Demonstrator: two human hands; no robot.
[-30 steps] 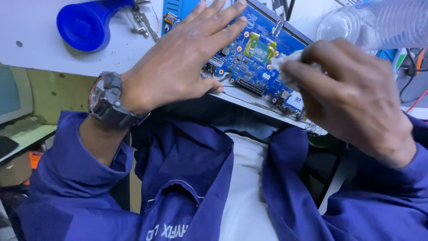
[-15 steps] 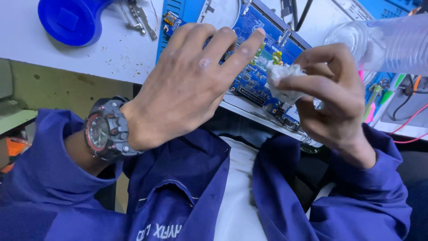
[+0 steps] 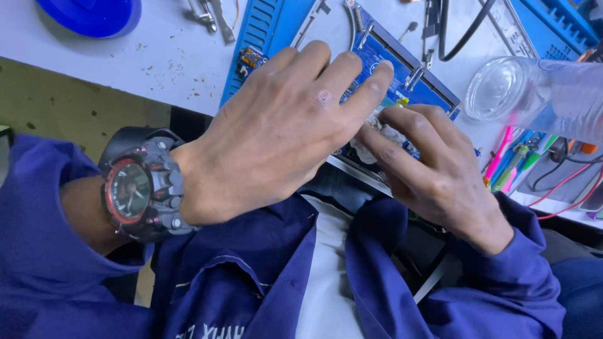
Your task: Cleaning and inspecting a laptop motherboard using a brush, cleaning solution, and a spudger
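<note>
My left hand (image 3: 276, 132) lies flat and open, fingers spread, across the blue circuit board (image 3: 383, 63) at the frame's centre, pressing it down at the white bench's (image 3: 157, 63) edge. My right hand (image 3: 433, 169), just right of it, pinches a small white wad of cloth (image 3: 377, 141) between its fingertips against the board, beneath my left fingertips. A clear plastic bottle (image 3: 534, 94) lies at the upper right, a blue round lid (image 3: 94, 16) at the upper left.
</note>
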